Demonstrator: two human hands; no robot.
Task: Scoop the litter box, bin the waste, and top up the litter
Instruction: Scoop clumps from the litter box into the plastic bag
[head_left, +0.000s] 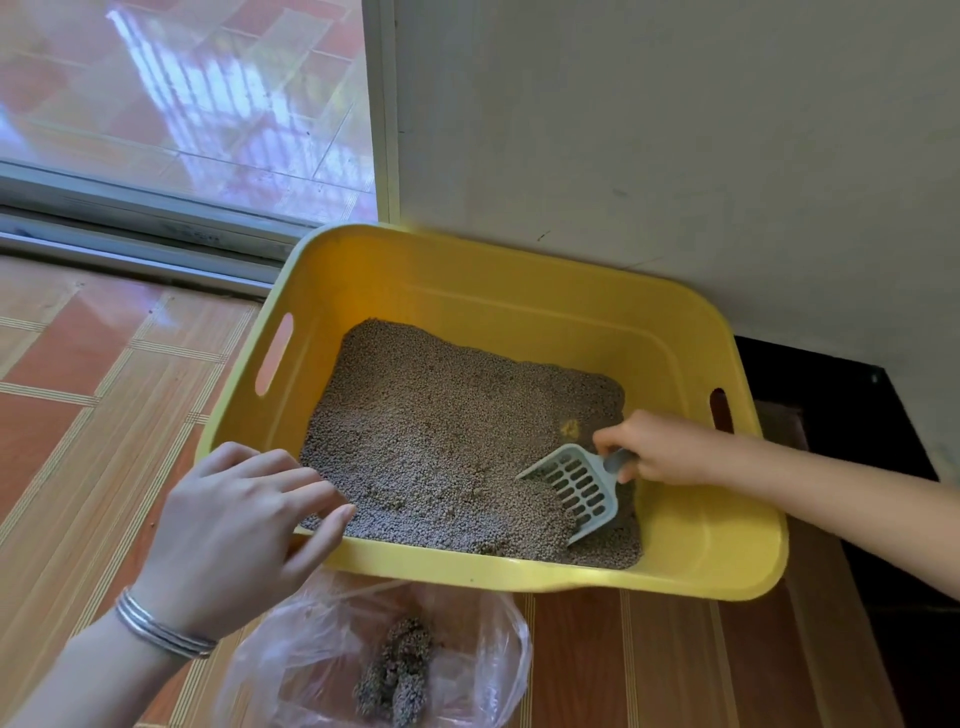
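- scooping is the step in hand: the right hand (657, 447) grips the short handle of the grey slotted scoop (576, 491), whose blade lies tilted in the litter (431, 441) near the front right corner of the yellow litter box (519, 301).
- the left hand (244, 530) hovers at the box's near left rim, fingers loosely spread and holding nothing; whether the fingertips touch the rim cannot be told.
- the box sits on the tiled floor (78, 415) against the wall (675, 130), beside a sliding glass door (182, 104).
- a clear plastic bag (467, 649) lies open on the floor just in front of the box, with dark clumps of waste (400, 675) already inside.
- handling, as a judgement: the litter is loose and granular, so it should sift through the slots while clumps stay; clumps look crumbly, so a level, slow lift suits them.
- the scoop looks light and stiff, best held by the handle as now.
- the bag is thin and floppy; its mouth probably needs holding wide by the left hand.
- the box, with litter in it, is likely heavy; the side slots are its natural handholds.
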